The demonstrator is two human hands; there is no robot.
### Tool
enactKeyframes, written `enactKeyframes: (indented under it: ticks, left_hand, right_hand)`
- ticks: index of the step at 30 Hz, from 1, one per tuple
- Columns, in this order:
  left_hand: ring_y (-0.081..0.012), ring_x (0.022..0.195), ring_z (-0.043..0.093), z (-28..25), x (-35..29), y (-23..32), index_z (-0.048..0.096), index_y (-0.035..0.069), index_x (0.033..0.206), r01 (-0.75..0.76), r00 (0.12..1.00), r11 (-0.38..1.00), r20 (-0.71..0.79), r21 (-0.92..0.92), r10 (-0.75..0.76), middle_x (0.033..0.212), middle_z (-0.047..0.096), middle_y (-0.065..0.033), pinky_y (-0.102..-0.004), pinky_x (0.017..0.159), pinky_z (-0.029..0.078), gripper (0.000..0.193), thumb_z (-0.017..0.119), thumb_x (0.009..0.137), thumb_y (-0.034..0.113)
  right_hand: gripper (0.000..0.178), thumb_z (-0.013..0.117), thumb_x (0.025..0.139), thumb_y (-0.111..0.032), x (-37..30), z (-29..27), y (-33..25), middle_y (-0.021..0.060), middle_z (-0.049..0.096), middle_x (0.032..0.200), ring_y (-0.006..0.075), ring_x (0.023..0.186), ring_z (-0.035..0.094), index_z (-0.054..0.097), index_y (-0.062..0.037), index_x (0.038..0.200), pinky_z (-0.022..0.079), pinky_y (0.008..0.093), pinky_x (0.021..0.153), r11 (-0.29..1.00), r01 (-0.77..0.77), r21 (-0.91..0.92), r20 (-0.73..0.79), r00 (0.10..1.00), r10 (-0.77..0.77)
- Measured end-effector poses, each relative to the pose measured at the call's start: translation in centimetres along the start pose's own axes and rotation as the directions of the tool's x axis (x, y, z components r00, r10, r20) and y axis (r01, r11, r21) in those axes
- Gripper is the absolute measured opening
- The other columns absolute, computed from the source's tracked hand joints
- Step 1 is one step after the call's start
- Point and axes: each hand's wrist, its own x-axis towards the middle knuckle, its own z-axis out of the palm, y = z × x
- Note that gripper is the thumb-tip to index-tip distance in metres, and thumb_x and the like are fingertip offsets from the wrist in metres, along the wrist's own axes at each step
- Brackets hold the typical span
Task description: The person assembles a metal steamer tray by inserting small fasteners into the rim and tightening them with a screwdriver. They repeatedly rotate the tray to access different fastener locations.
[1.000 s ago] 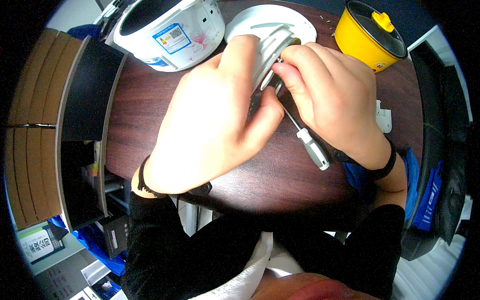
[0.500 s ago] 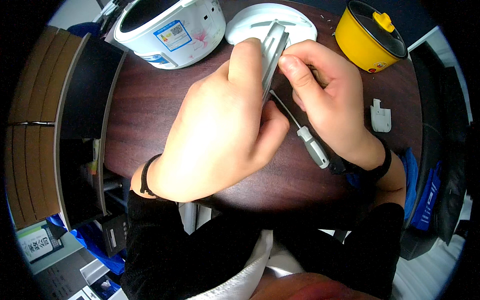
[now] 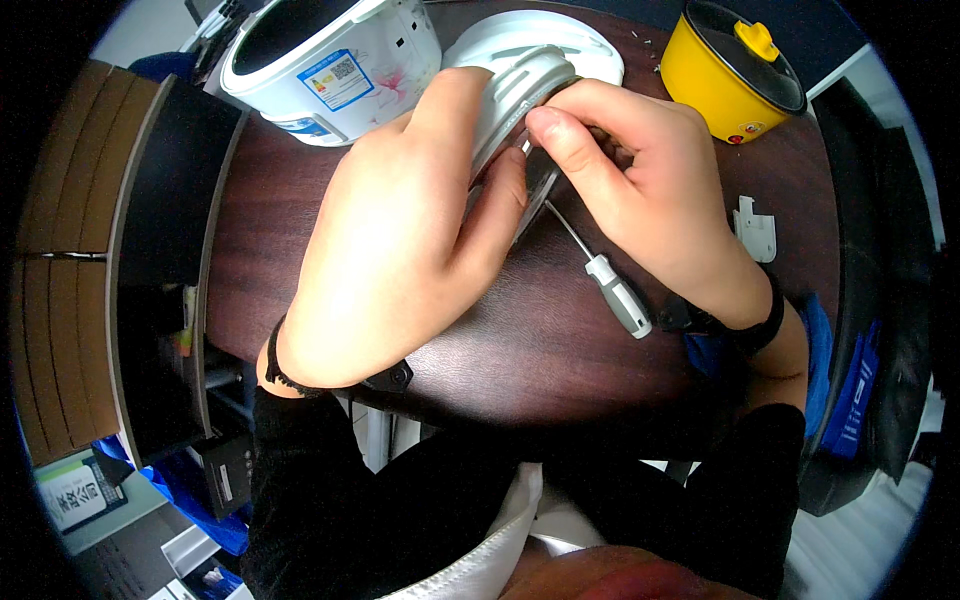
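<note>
Over the dark wooden table, my left hand [image 3: 390, 220] grips a white ridged plastic lid part [image 3: 518, 88] with a curved edge. That part is tilted, and some of it is hidden behind the fingers. My right hand [image 3: 650, 175] pinches the part's right edge between thumb and forefinger, with the other fingers curled. Below the two hands lies a grey-and-white screwdriver [image 3: 618, 297], its shaft pointing up toward the held part. Behind the part, a round white lid [image 3: 600, 52] rests on the table.
At the far left stands a white rice cooker body [image 3: 410, 85] with a flower print and a label. A yellow pot [image 3: 695, 85] with a dark lid is at the far right. Small screws [image 3: 640, 50] lie near it. A small white plastic piece [image 3: 756, 235] sits beyond my right wrist.
The held part has turned, so more of its ridged face and curved rim shows. My left hand has shifted slightly left, its thumb now higher against the part.
</note>
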Motion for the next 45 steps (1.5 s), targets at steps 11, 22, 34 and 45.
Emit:
enactKeyframes:
  ticks: [11,22,34,45]
  left_hand:
    - [-0.0316,0.075,0.065,0.3,0.0,0.3,0.049,-0.005,0.119,-0.049,0.999,0.998,-0.016,0.032,0.050,0.084,0.063,-0.0213,-0.0347,0.066,0.048,0.036,0.059,0.088,0.009]
    - [-0.0275,0.074,0.066,-0.6,0.0,0.3,0.047,-0.005,0.120,-0.008,0.997,1.000,0.072,-0.007,0.009,0.083,0.065,-0.0185,-0.0322,0.065,0.048,0.036,0.058,0.089,0.009]
    - [-0.0128,0.080,0.061,-2.0,0.6,-1.4,0.052,-0.008,0.117,0.214,0.973,0.963,0.120,-0.162,-0.196,0.085,0.066,-0.0107,-0.0265,0.073,0.048,0.035,0.059,0.091,0.015]
    - [-0.0215,0.057,0.062,-1.2,0.6,-3.4,0.057,-0.003,0.109,0.063,0.990,0.995,-0.119,-0.075,-0.072,0.070,0.061,-0.0200,-0.0319,0.055,0.047,0.033,0.059,0.084,0.018]
  right_hand:
    - [0.011,0.060,0.090,-0.011,0.0,0.0,0.4,0.0081,0.059,0.071,0.0138,0.061,0.056,0.061,-0.0004,0.090,0.043,0.0246,0.057,0.994,0.104,-0.024,-0.028,0.994,-0.104]
    - [0.012,0.065,0.083,-0.009,0.5,-0.5,0.7,0.0129,0.055,0.078,0.0305,0.067,0.058,0.059,-0.0016,0.089,0.046,0.0352,0.058,0.844,0.401,-0.356,0.014,0.905,-0.424]
    - [0.023,0.057,0.094,-0.026,0.8,-6.5,0.9,0.0018,0.059,0.080,0.0087,0.068,0.055,0.061,-0.0034,0.090,0.042,0.0239,0.057,0.846,0.307,-0.436,-0.065,0.927,-0.370]
    - [0.025,0.058,0.091,-0.026,-1.9,-14.0,6.4,0.0076,0.054,0.062,0.0124,0.054,0.051,0.058,-0.0041,0.079,0.043,0.0304,0.050,0.795,-0.165,-0.584,0.248,0.896,0.368]
